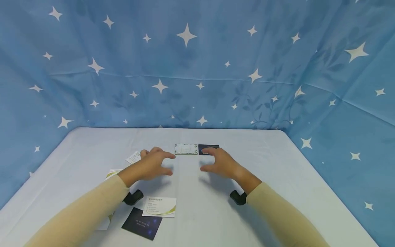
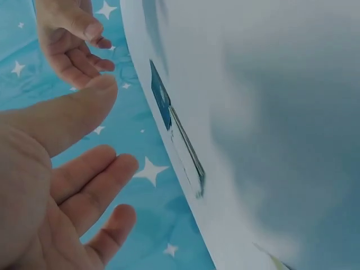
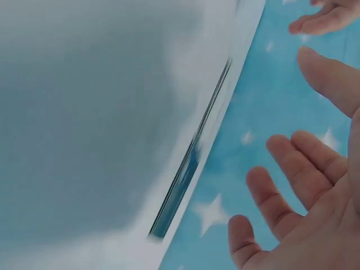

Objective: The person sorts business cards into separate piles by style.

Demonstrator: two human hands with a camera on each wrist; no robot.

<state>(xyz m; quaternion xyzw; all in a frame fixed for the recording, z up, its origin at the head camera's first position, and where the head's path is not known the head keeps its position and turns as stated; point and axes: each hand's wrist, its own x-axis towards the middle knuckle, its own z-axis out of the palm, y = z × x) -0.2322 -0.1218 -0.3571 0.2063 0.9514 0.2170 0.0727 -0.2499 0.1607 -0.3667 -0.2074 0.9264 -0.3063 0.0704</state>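
Both hands hover above the white table, palms facing each other, with nothing between their fingers. My left hand (image 1: 153, 164) has loosely bent, spread fingers, just left of a small stack of white cards with a green leaf border (image 1: 186, 149). My right hand (image 1: 223, 164) is likewise relaxed, partly covering a stack of dark blue cards (image 1: 208, 149) in the head view. The two stacks lie side by side near the table's far edge. In the left wrist view, the dark stack (image 2: 161, 95) adjoins the white stack (image 2: 185, 154).
Nearer on the table, a white card with a gold-green curve (image 1: 159, 206) overlaps a dark blue card (image 1: 142, 223). Another white card (image 1: 134, 157) lies behind my left hand. More white cards (image 1: 105, 223) are partly under the left sleeve. A starry blue curtain (image 1: 197, 68) hangs behind.
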